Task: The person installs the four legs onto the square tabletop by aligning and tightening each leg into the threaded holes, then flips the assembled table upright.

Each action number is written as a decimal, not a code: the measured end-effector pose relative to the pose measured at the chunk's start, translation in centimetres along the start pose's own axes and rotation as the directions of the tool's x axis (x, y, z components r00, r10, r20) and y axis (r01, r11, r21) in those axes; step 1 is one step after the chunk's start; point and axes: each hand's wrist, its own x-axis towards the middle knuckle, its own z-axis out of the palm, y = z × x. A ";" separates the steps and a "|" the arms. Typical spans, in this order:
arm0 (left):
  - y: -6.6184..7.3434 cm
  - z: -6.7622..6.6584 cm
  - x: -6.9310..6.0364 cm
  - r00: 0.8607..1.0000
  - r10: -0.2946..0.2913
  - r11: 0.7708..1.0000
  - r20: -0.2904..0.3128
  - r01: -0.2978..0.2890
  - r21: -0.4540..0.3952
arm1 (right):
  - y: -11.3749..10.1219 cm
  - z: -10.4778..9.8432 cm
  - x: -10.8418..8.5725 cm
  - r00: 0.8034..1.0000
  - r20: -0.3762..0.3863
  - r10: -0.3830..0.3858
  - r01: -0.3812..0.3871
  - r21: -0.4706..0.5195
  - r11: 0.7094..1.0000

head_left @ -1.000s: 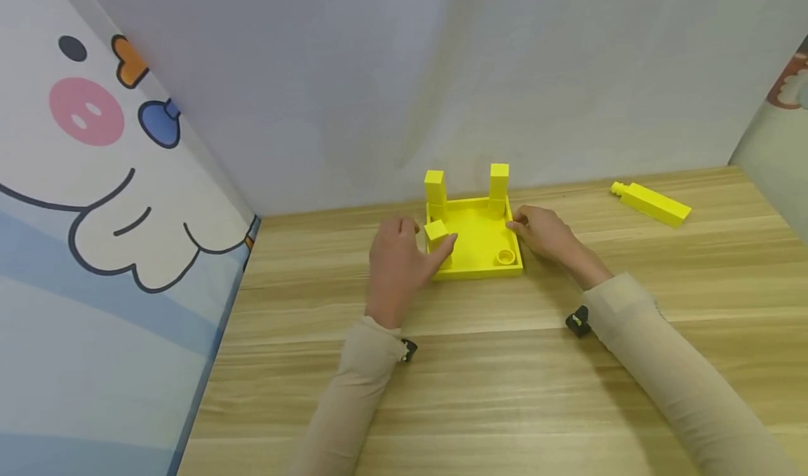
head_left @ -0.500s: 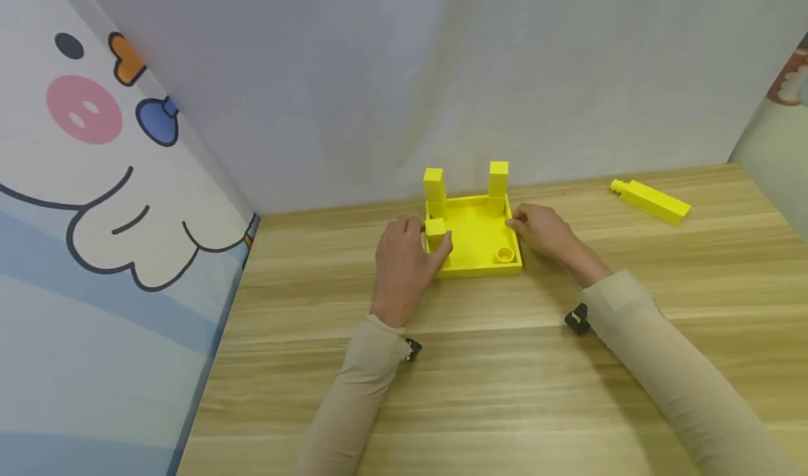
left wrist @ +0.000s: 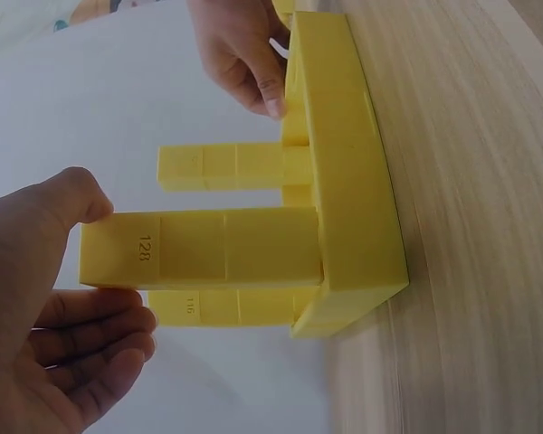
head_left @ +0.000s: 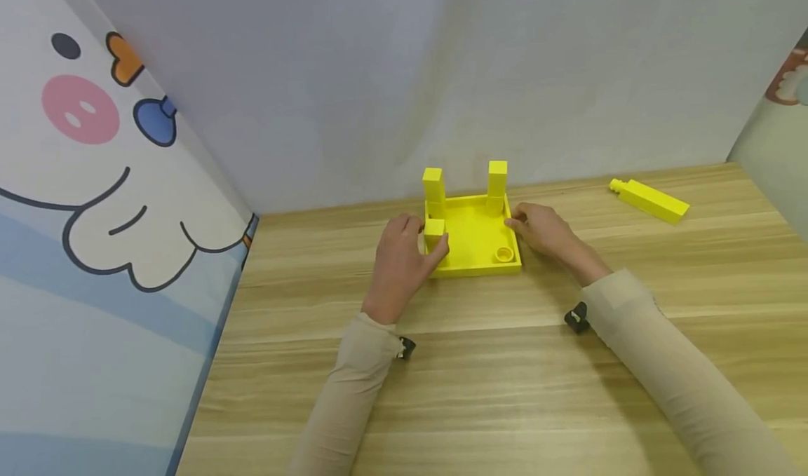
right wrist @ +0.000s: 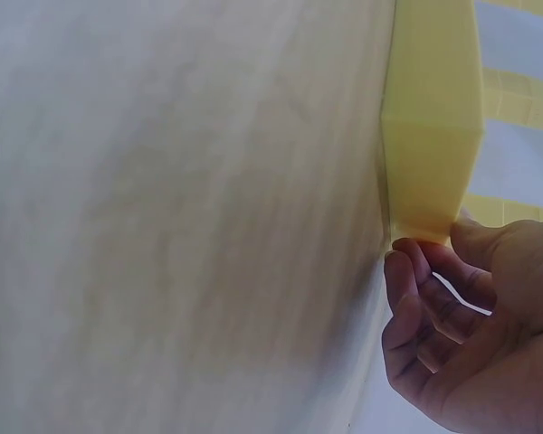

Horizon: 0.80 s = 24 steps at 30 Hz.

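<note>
A shallow yellow square tray with a raised rim lies on the table. At its near left corner stands a yellow square post marked 128; my left hand pinches its upper end between thumb and fingers. The post is upright and meets the tray. Two similar posts, one at the far left and one at the far right, rise from the other corners. A round socket shows in the near right corner. My right hand grips the tray's right wall, thumb at the rim.
Another yellow post with a narrow knobbed end lies on its side at the right of the wooden table. A pale wall stands behind the tray. A panel with cartoon print borders the left side.
My left hand has closed in on the near left post, and its thumb now lies against it. That post looks straighter than a second ago. The right hand stays at the tray's wall.
</note>
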 end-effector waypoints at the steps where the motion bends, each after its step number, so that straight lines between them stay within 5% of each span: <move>1: 0.0 0.0 0.0 1.000 0.002 1.000 0.002 -0.002 -0.007 | 0.0 0.0 0.0 1.000 0.002 -0.001 0.001 0.000 1.000; 24: -0.7 0.5 0.4 0.997 0.063 0.993 -0.050 -0.068 -0.094 | 0.0 -0.3 0.0 1.000 0.019 -0.009 0.008 0.047 0.999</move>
